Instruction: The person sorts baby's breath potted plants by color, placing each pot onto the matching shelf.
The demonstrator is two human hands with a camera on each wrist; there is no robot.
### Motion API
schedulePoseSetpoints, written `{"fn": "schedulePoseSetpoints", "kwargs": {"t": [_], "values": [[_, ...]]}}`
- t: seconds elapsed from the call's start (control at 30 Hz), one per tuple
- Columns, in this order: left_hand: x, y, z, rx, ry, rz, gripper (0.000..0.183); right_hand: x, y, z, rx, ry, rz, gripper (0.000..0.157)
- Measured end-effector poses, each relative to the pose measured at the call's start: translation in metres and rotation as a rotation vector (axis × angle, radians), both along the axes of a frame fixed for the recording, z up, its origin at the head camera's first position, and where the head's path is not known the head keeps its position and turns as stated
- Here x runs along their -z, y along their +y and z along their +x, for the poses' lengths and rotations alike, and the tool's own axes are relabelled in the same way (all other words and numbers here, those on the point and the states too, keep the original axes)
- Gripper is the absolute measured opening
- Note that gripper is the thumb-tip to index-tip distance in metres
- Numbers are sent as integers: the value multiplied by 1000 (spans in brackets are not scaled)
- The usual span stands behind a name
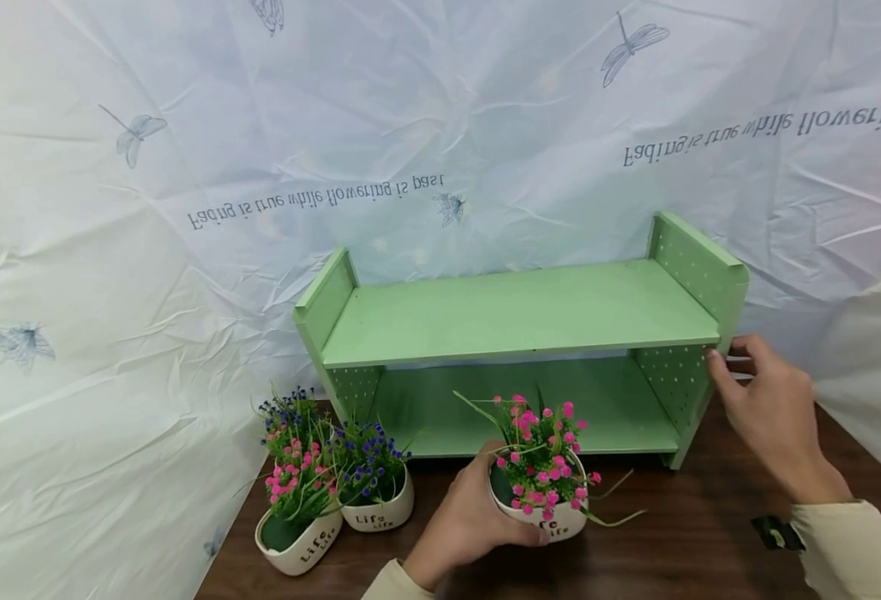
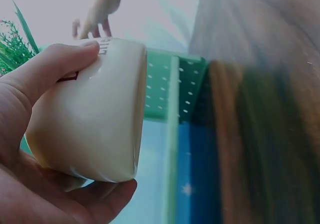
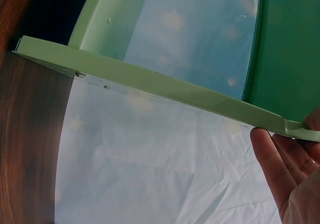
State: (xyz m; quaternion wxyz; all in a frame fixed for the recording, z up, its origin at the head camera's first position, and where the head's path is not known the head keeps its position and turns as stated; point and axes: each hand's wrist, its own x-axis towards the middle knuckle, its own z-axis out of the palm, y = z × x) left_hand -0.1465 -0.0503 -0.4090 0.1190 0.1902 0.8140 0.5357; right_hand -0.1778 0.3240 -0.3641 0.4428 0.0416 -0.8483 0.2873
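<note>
Left hand (image 1: pixel 461 521) holds the pink-flowered pot (image 1: pixel 543 477), thumb across the lettering, in front of the green shelf (image 1: pixel 523 312); best carried level, I'd judge, blooms clear of the upper board's edge; right hand (image 1: pixel 773 404) pinches the shelf's right side panel, probably a useful brace; printed sheet (image 1: pixel 410 83) behind; left-wrist view shows the pot's base, unseen from the head; right-wrist view shows fingers on the panel's outer side.
</note>
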Motion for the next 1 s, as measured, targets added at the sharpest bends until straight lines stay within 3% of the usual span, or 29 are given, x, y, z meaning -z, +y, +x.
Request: {"fn": "schedulePoseSetpoints", "kwargs": {"t": [0.3,0.57,0.83,1.0], "values": [[-48,-1,2,-16,36,-58,100,-2,0,0,-5,7,5,15],[-80,-8,-7,-33,79,-120,109,3,2,1,-14,-7,15,14],[-120,-7,-13,-32,163,-131,107,1,1,-1,-16,7,30,13],[-142,0,-19,-14,226,-79,102,0,1,-1,-4,26,54,14]]}}
